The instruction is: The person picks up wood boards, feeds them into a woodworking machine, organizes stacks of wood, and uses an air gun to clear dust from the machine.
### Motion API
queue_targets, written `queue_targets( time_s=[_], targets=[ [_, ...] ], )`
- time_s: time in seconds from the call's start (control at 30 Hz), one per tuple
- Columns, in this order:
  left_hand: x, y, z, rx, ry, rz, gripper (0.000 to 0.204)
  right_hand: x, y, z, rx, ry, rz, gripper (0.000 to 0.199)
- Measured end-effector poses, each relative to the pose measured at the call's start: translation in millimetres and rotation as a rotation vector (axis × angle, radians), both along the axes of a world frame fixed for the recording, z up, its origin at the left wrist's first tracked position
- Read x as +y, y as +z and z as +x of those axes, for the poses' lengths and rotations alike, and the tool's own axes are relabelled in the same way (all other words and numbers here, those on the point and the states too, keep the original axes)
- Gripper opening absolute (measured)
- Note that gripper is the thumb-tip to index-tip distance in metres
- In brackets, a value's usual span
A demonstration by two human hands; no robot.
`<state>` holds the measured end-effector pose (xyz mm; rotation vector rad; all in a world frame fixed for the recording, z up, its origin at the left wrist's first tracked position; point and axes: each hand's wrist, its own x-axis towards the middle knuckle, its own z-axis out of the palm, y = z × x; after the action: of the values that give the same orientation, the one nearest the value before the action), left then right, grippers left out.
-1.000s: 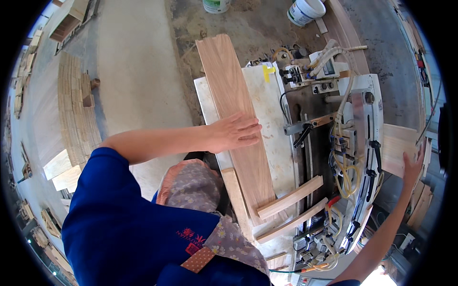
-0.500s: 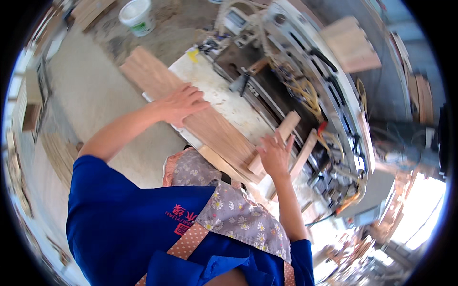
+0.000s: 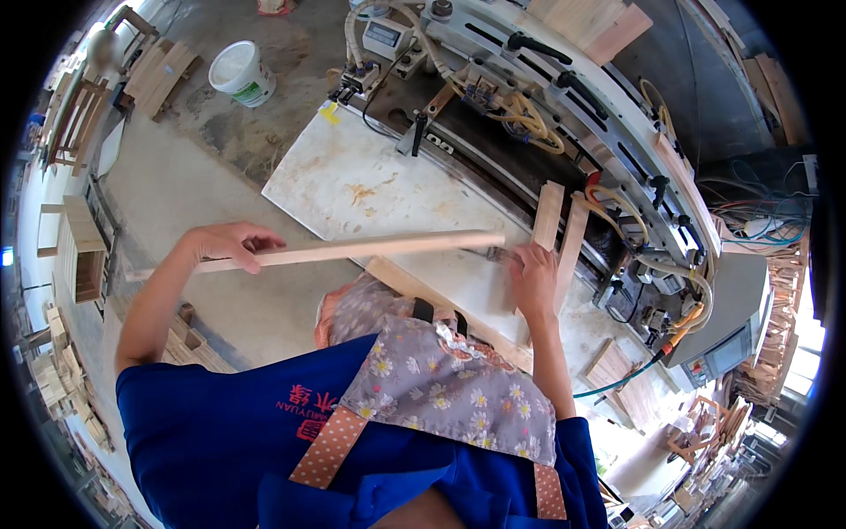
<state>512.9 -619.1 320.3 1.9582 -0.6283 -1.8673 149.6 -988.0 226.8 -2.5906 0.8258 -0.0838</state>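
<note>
Far left: wooden frames and crates (image 3: 77,256) sat stacked along the floor edge, more offcuts (image 3: 160,67) piled farther back. A white bucket (image 3: 241,74) stood on the concrete floor, far left of the machine.

Your left hand (image 3: 227,244) was curled around a long wooden board (image 3: 352,250), gripping it near its left end, fingers wrapped over the top edge. The board was turned on edge, so you saw its narrow face. It ran roughly level from past your left hand to about the middle of the white worktable (image 3: 370,181). It looked lifted off the table rather than lying flat, but I couldn't tell for sure.

Sawdust smears marked the table's middle. A yellow tag (image 3: 329,112) sat at its far left corner.

Your right hand (image 3: 533,275) was at the board's right end, fingers bent down over the table's near right side; whether it actually clamped the board or just pressed beside it, I couldn't tell. Two short wooden battens (image 3: 559,231) stood just right of that hand, angled toward the machine.

Right: the machine (image 3: 564,115) ran diagonally, with hoses, black clamp handles, cabling. A control panel (image 3: 728,353) sat at its near right end. More timber (image 3: 590,22) lay stacked behind it, far right.
</note>
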Motion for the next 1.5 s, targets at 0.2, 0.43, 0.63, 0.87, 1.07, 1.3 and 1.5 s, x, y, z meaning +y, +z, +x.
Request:
queue_targets(
  time_s=[0.2,0.43,0.63,0.87,1.07,1.3,1.5],
  targets=[
    [34.9,-49.0,-54.5,0.532,0.555,-0.024,0.089,17.8,-13.3,11.9,-0.162,0.115,-0.027,0.038],
    [20.5,-102.4,-78.9,0.355,0.627,0.055,0.080,3.8,-34.9,16.8,0.103,0.237,-0.084,0.028],
    [0.5,-104.0,-95.8,0.481,0.670,-0.010,0.078,-1.2,-31.1,9.4,0.083,0.371,0.059,0.021],
    [-51.1,-101.6,-97.8,0.235,0.457,-0.087,0.086,-3.0,-37.4,13.2,0.125,0.263,0.150,0.019],
    [-75.6,-126.8,-85.7,0.154,0.575,-0.244,0.054,-9.0,-42.0,16.7,0.087,0.038,0.133,0.022],
    [-106.9,-147.9,-75.5,0.105,0.659,-0.328,0.051,7.1,-51.0,50.1,-0.256,-0.130,0.387,0.027],
    [-146.2,-156.8,-81.7,0.132,0.745,-0.454,0.053,53.9,-69.7,120.5,-0.196,-0.373,1.745,0.056]
  ],
)
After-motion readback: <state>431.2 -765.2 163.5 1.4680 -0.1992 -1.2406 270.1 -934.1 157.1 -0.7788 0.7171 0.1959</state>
